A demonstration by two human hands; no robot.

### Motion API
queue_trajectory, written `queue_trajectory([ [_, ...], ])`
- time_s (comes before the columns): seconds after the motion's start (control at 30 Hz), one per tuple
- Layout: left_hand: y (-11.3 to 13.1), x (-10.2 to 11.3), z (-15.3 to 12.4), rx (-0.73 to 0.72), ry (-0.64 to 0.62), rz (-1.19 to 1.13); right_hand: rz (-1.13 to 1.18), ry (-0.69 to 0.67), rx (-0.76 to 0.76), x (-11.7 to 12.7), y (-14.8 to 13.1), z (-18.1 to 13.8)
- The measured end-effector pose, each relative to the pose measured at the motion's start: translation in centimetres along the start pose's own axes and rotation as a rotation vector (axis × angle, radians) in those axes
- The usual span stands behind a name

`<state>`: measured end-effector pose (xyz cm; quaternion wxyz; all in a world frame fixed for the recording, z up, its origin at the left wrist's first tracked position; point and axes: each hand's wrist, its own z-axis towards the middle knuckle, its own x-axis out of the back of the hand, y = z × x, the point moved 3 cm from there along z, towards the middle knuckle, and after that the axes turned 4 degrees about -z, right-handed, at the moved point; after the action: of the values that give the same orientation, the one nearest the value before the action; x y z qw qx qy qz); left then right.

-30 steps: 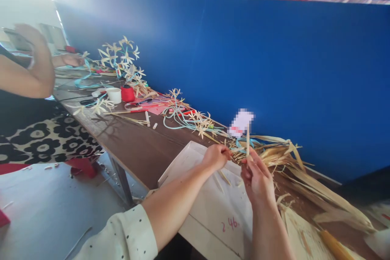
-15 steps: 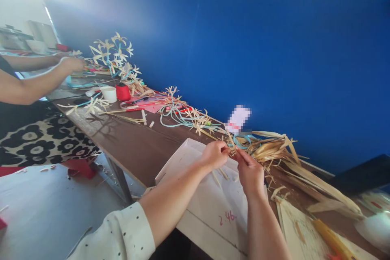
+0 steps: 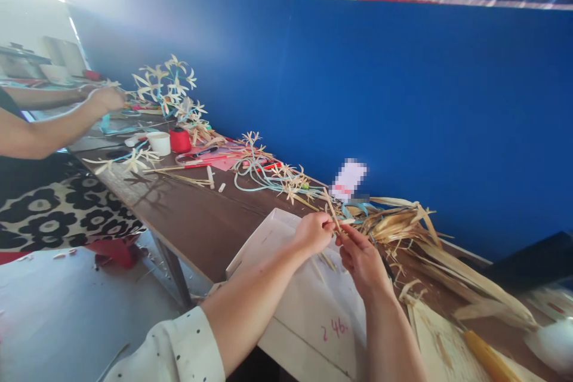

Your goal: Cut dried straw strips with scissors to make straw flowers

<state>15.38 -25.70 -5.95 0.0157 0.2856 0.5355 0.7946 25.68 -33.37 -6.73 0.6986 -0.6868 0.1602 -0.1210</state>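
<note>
Above the white box lid, my left hand (image 3: 314,233) and my right hand (image 3: 363,258) meet, fingertips pinched round a thin pale strip (image 3: 330,206). It looks like dried husk or a slim stick; its upper end points up and slightly left. Both hands are closed, and the fingers cover its lower end. Under my forearms lies the shallow white box lid (image 3: 308,316), with pink handwritten numbers and some loose straw pieces on it. Just right of my right hand is a bundle of dried corn husks (image 3: 394,221). Pale husk flowers (image 3: 290,182) lie beyond my left hand.
A blue partition (image 3: 403,101) rises behind the brown table (image 3: 192,209). On the table are a white cup (image 3: 159,143), a red spool (image 3: 179,140), pale blue cords (image 3: 250,182) and a yellow-handled tool (image 3: 487,355). A co-worker's hands (image 3: 105,98) work at far left.
The pale strip now leans more to the left. My right hand has turned and shifted slightly down, its fingers more bent around the strip. My left hand stays nearly in place.
</note>
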Motion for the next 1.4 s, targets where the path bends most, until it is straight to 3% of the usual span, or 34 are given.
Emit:
queue_trajectory([
  [0.23, 0.2, -0.2, 0.0, 0.007, -0.007, 0.033, -0.416, 0.271, 0.245, 1.7, -0.2, 0.5],
  [0.37, 0.1, -0.3, -0.1, 0.021, -0.053, 0.047, -0.584, 0.440, 0.306, 3.0, -0.6, 0.5],
  [0.43, 0.1, -0.3, -0.2, 0.033, -0.097, 0.065, -0.537, 0.620, 0.341, 4.1, -0.6, 0.4],
  [0.53, 0.2, -0.4, -0.5, 0.029, -0.215, 0.120, -0.249, 0.847, 0.400, 5.4, -0.5, 0.0],
  [0.63, 0.6, -0.7, -0.8, -0.014, -0.304, 0.227, -0.065, 0.828, 0.414, 5.3, -0.6, 0.0],
  [0.8, 0.6, -1.6, -0.8, -0.005, -0.337, 0.317, -0.029, 0.723, 0.407, 3.9, -1.6, -0.4],
  [1.03, 0.7, -1.9, -1.1, -0.089, -0.383, 0.348, 0.104, 0.689, 0.358, 3.9, -1.8, -0.4],
  [1.2, 0.8, -1.3, -1.1, -0.100, -0.441, 0.436, 0.115, 0.688, 0.354, 3.8, -1.9, -0.5],
  [1.4, 0.5, 0.6, -0.3, -0.107, -0.379, 0.506, 0.122, 0.672, 0.325, 3.5, -2.2, -0.6],
])
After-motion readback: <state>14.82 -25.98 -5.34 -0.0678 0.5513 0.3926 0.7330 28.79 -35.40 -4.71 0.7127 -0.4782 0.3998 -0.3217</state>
